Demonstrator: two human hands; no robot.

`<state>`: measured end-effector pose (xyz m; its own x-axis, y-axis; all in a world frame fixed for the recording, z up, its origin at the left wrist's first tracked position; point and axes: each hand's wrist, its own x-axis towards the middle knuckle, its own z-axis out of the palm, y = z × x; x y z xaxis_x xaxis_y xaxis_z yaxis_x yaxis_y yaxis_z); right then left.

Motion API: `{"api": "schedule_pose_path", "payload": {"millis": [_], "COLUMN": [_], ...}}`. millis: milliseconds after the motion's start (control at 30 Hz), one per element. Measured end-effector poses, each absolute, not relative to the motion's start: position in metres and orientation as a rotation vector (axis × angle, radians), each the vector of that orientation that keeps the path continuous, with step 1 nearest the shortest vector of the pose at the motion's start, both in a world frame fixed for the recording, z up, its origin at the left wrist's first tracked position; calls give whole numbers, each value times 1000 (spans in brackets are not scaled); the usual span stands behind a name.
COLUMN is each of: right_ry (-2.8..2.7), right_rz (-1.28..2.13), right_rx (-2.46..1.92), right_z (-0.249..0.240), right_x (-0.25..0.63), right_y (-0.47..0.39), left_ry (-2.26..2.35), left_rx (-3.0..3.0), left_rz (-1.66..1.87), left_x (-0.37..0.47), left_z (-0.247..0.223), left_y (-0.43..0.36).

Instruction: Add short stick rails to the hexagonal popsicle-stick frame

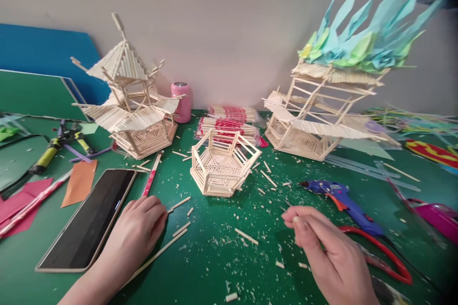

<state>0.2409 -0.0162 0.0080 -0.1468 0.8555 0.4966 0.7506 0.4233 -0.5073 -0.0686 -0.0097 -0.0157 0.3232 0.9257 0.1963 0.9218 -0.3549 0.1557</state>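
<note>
My left hand (141, 224) rests palm down at the left, its fingers curled closed. A short wooden stick (181, 204) begins right at its fingertips; whether it is gripped is hidden. My right hand (329, 252) is closed in a pinch above the tabletop, with a thin sliver at its fingertips too small to name. Between and beyond both hands stands a small six-sided frame of wooden sticks (222, 190), with a floor of sticks and a low railing. Cut stick pieces (246, 236) and crumbs are scattered on the green table (214, 267).
Stick pavilions stand at back left (125, 119) and back right (315, 128), the latter topped with blue paper leaves. Packs of sticks (229, 128) and a pink bottle (182, 102) sit behind. A phone (89, 219), blue glue gun (343, 200) and red-handled tool (390, 252) flank the hands.
</note>
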Motion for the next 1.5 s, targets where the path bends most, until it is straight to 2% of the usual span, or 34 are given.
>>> {"api": "schedule_pose_path", "payload": {"millis": [300,667,833,1100,1267,1500], "right_ry": [-1881,-1916,-1902,-1903,-1864,-1941], "right_rz": [181,269,268,357,427,558], "right_rx": [-1331,-1331,-1320,-1341,-1384,-1346], "right_z": [-9,-13,-12,-18,-19,-16], "right_x": [222,221,221,221,220,220], "right_y": [-9,-12,-13,-13,-17,-19], "left_ry": [1738,1564,1741,1875,1719,1219], "left_rx": [2367,2409,2337,2386,2389,2455], "left_rz": [581,542,728,618,560,624], "left_x": [-70,-25,-46,-67,-56,-6], "left_z": [-13,-12,3,-10,-6,-3], "left_y": [-12,-15,-13,-30,-45,-76]}}
